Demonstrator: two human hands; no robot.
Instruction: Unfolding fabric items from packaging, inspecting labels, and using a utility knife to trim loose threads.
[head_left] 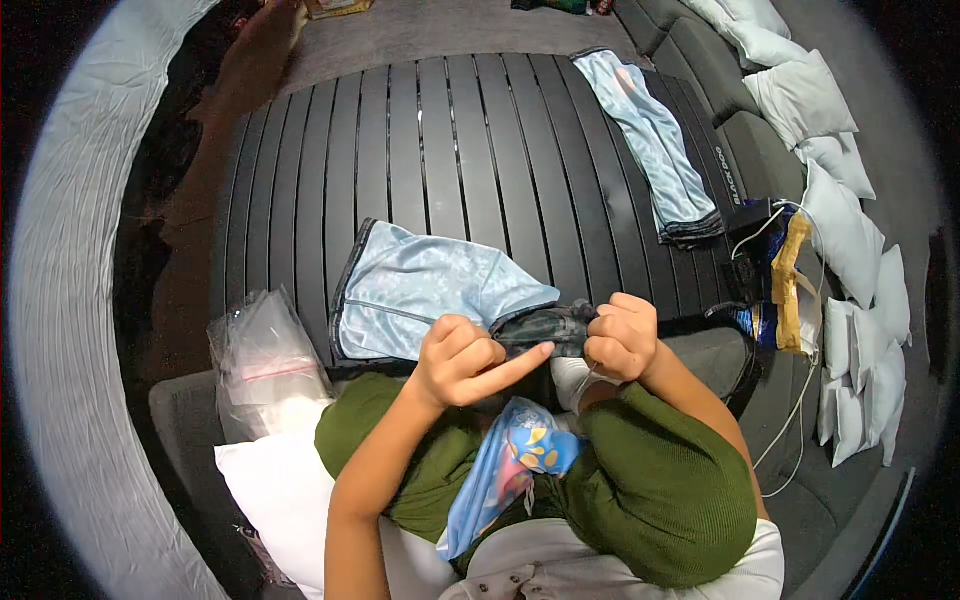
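Head: dark cloth edge (540, 327) between hands (455, 360); bare slats (473, 160) beyond

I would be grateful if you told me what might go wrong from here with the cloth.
The dark fabric is bunched at the right hand, so it might crease or slip free.
The left hand has its index finger extended along the fabric, so its hold may be less secure.
The pale blue cloth lies near the edge of the slatted table; a tug could drag it off.
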